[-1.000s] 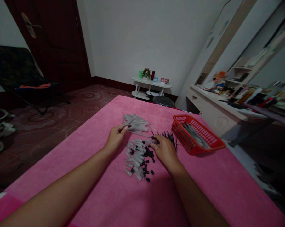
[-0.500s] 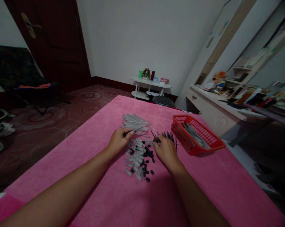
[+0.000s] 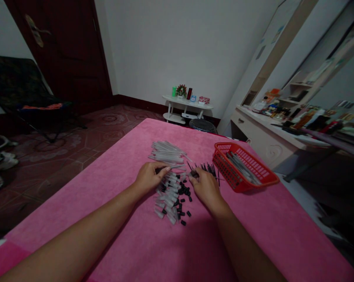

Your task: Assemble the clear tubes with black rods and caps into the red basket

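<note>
My left hand (image 3: 150, 175) is closed on a slim grey pen barrel (image 3: 177, 167), which points right, nearly level. Opposite it, my right hand (image 3: 204, 183) is pinched around a small piece that my fingers mostly hide. Under and between the hands lies a pile of translucent pen caps (image 3: 170, 196), mixed with small black plugs (image 3: 182, 191). Beyond my left hand is a stack of whitish tubes (image 3: 166, 150). Thin dark pieces (image 3: 210, 169), some like pen refills, lie beside my right hand.
A red plastic basket (image 3: 238, 186) holding grey pens (image 3: 243, 168) stands to the right on the pink cloth-covered table (image 3: 130, 243). Past the table are a round black stool (image 3: 202, 125) and a low white stand (image 3: 177, 100). A cluttered dresser (image 3: 261, 129) flanks the right side.
The barrel in my left hand has tipped from slanting upward to nearly level, and its thumb has shifted slightly right and down. My right hand stays almost in place, still pinched.
</note>
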`<state>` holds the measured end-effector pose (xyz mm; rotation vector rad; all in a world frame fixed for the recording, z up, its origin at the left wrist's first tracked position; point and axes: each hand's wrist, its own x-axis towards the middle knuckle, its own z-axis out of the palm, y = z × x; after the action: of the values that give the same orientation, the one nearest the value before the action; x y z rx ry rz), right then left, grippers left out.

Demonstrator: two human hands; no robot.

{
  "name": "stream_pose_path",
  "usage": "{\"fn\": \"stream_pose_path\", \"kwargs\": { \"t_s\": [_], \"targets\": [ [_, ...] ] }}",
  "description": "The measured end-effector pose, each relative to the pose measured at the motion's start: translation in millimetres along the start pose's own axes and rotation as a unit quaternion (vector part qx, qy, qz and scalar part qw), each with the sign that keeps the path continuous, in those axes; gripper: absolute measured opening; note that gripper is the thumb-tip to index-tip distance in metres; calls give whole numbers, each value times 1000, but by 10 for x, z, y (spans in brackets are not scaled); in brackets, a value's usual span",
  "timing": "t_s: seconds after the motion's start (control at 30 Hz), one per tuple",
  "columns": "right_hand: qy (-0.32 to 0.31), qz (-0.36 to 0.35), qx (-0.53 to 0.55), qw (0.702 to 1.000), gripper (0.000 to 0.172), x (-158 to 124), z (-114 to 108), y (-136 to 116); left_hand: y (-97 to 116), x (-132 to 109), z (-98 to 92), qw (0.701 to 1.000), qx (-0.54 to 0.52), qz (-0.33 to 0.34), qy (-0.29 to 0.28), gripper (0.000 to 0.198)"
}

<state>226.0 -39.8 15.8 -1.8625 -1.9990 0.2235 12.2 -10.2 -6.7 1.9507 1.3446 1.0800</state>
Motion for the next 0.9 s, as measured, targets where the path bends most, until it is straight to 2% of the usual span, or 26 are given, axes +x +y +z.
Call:
{"fn": "stream_pose_path", "kwargs": {
  "t_s": [0.27, 0.5, 0.7, 0.9],
  "targets": [
    [41, -47, 92, 994, 14, 43, -99, 25, 52, -30, -19, 1000, 18, 19, -11, 27],
    [65, -92, 90, 990, 12, 47, -124, 45, 87, -42, -29, 1000, -6, 11, -13, 26],
    [64, -115, 67, 989, 17, 33, -179, 20, 90, -42, -28, 996, 48, 47, -65, 31],
    [50, -158, 69, 984, 19, 16, -213, -38, 66, -45, 10, 998, -7, 15, -65, 38]
  ]
}}
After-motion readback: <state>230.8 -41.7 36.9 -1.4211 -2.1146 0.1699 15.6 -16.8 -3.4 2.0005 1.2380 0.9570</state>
